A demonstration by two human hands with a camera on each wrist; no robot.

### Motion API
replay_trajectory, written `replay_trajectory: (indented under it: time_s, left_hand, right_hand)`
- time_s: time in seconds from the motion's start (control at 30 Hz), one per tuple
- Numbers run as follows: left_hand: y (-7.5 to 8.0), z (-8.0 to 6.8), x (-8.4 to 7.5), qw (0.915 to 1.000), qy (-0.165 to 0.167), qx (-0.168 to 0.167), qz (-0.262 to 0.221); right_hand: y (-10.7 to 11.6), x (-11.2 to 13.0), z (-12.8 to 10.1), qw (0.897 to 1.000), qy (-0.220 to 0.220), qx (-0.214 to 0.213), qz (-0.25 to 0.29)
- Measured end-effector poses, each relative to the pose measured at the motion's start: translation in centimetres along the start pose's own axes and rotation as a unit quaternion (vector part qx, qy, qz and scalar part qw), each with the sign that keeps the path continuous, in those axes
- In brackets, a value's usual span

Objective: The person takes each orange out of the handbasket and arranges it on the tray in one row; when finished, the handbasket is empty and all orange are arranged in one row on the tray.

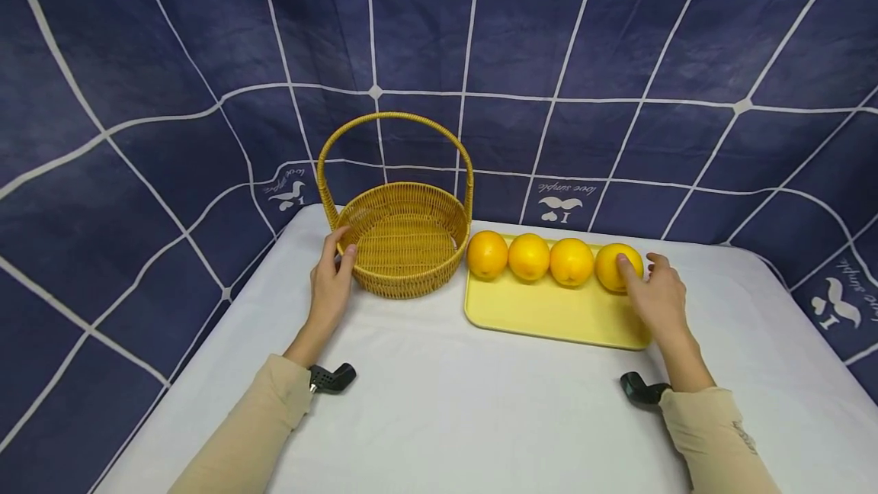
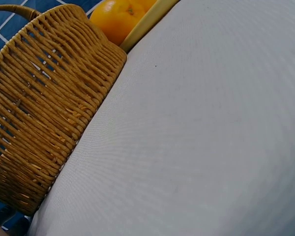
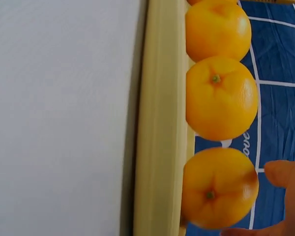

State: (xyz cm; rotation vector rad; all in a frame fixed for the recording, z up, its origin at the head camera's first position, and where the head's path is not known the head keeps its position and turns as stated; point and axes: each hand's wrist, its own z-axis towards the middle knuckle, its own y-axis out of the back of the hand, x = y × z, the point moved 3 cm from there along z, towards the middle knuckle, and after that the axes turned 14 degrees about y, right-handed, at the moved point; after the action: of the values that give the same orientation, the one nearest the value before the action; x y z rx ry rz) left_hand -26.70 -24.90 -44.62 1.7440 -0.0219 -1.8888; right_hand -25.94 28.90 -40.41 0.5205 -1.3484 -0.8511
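A woven basket [image 1: 405, 286] with a tall arched handle stands at the back left of the table. My left hand [image 1: 331, 280] is at the basket's left side, thumb and forefinger apart, fingertips right at the rim; only a sliver of it enters the left wrist view. To the basket's right, several oranges [image 1: 529, 257] sit in a row along the back of a yellow tray [image 1: 542, 311]. Around the rightmost orange [image 3: 221, 189] my right hand [image 1: 658, 292] is spread, thumb overlapping it in the head view. The right wrist view shows a gap between thumb and fruit.
A white cloth [image 1: 480, 410] covers the table. Dark blue curtains [image 1: 521, 44] with white lines hang behind and at both sides, close to the basket and tray. The tray's left end lies right beside the basket.
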Motion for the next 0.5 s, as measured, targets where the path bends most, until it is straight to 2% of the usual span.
replay_trajectory:
  time_s: [0.13, 0.3, 0.5]
  left_hand:
    - [-0.1, 0.1, 0.1, 1.0000, -0.001, -0.004, 0.000]
    - [-0.6, 0.2, 0.0, 1.0000, -0.007, 0.004, -0.003]
    - [-1.2, 0.4, -0.2, 0.9998, -0.016, 0.011, -0.003]
  right_hand:
    - [0.9, -0.6, -0.4, 1.000, 0.027, -0.002, -0.011]
    - [2.5, -1.5, -2.0, 0.995, 0.089, -0.013, -0.037]
    - [4.1, -2.9, -4.3, 0.988, 0.135, 0.006, -0.074]
